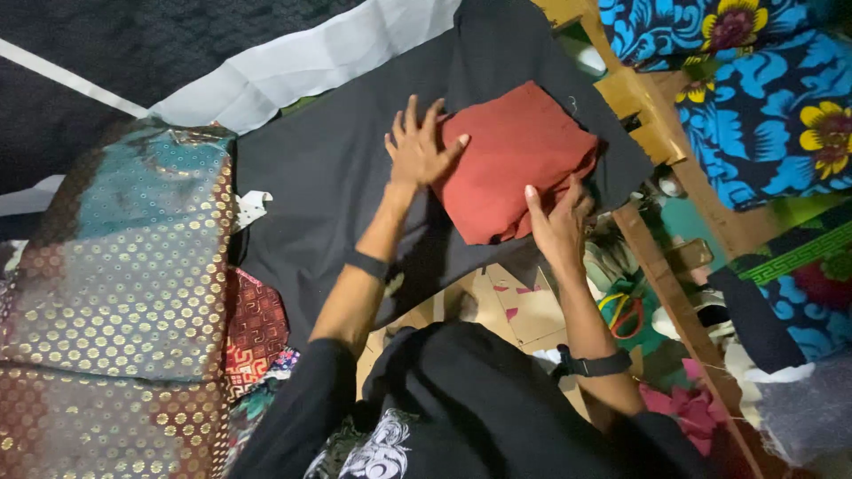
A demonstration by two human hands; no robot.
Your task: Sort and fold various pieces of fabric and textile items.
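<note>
Two hands on one folded rust-red cloth bundle (pixel 515 160), which lies on a black fabric sheet (pixel 328 177) spread over the table, toward its right edge by the wooden frame (pixel 648 124). Left hand (pixel 417 151): fingers spread flat, palm pressing the bundle's left side, grip open. Right hand (pixel 559 222): fingers curled round the near corner, pinching the layered edges. Bundle looks already folded into a compact rectangle w/ loose layers at the near edge; seems smoothing & squaring is what's left. Left of the sheet: gold-dotted brocade fabrics (pixel 133 293), stacked. No container visible; nothing boxed or bagged.
</note>
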